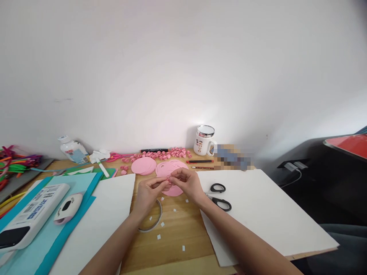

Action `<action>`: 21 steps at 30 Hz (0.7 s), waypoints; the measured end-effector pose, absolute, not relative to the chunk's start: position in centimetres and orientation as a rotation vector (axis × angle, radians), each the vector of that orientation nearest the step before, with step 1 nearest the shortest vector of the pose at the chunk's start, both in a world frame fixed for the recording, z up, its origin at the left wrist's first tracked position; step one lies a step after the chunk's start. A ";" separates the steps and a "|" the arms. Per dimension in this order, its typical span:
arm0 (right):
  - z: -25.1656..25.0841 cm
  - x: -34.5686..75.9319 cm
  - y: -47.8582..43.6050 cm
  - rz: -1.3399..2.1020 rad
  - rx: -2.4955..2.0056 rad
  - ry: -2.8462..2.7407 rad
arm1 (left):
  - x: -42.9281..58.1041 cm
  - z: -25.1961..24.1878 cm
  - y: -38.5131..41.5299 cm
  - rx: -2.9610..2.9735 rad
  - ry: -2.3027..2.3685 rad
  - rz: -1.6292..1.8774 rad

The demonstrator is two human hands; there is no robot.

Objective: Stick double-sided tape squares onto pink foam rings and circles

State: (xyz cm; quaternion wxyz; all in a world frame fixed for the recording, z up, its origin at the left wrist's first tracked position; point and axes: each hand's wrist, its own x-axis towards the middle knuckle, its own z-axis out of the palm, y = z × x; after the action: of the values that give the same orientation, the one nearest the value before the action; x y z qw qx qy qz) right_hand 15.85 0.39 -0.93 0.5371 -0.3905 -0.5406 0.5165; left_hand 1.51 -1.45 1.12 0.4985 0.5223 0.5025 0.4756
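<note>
My left hand (150, 191) and my right hand (187, 183) meet over the middle of the table, fingertips pinched together. Between them is a small pink paper piece (168, 178), mostly covered by the fingers. Just beyond lie pink paper circles (172, 165), spread partly under my hands, and a neater stack of pink circles (143, 165) to the left. Many little pink paper rolls (177, 152) are heaped along the wall. A tape roll (159, 214) lies flat by my left wrist, with several small white squares (162, 224) scattered near it.
Black-handled scissors (220, 204) rest on the white sheet (258, 214) at right, close to my right wrist. A white mug (202, 145) stands by the wall, a pencil (202, 167) before it. At left are a white bottle (73, 149) and a white boxy device (36, 214).
</note>
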 end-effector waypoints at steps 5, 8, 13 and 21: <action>-1.0 16.0 0.4 1.290 -0.895 -1.303 | 1.4 1.1 -1.3 1.181 1.180 1.182; -1.1 16.0 0.6 1.318 -0.879 -1.285 | 1.4 1.0 -1.2 1.189 1.141 1.195; -1.0 15.9 0.7 1.363 -0.906 -1.278 | 1.5 0.9 -1.2 1.179 1.175 1.146; -1.9 15.3 0.7 1.261 -0.944 -1.351 | 1.2 0.5 -1.0 1.253 1.208 1.109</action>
State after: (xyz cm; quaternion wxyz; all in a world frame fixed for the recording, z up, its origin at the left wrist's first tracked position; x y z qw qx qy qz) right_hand 15.30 0.68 -1.91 0.5082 -0.3918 -0.5608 0.5232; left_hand 1.24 -0.97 0.54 0.5132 0.5211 0.5022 0.4613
